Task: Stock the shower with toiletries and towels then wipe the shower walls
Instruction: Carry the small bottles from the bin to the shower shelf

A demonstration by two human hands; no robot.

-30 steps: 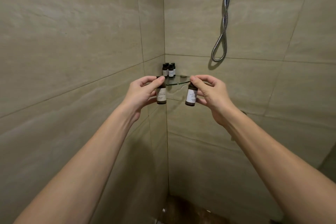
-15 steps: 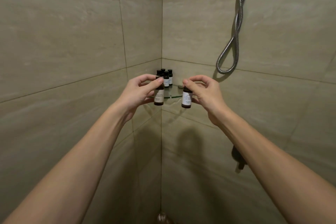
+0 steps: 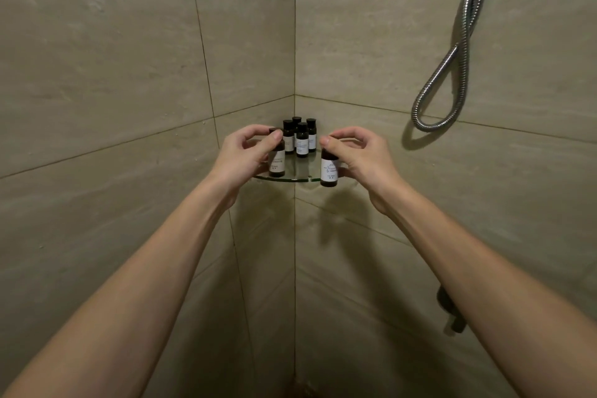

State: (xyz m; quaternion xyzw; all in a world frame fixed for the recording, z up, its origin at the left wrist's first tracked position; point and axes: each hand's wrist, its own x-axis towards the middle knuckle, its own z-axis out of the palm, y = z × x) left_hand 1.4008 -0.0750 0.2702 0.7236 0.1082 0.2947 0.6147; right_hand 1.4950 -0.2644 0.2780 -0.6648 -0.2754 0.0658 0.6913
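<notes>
Left hand point(image 3: 248, 155) pinches the left bottle point(image 3: 277, 162), upright, seemingly resting on the glass shelf point(image 3: 290, 178); right hand point(image 3: 358, 155) pinches the right bottle point(image 3: 329, 170), upright, just outside the rim, free shelf at its 11 o'clock.

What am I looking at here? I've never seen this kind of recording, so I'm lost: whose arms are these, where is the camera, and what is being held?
There is no machine here. A person wears one wide-angle camera on the head, so you see their own two bare arms reaching forward into a tiled shower corner. The left hand pinches a small dark white-labelled bottle, and the right hand pinches a second bottle like it. Both bottles are at the front edge of a glass corner shelf. Four bottles of the same kind stand at the back of that shelf. I cannot tell whether either held bottle rests on the glass. A metal shower hose hangs at the right.
</notes>
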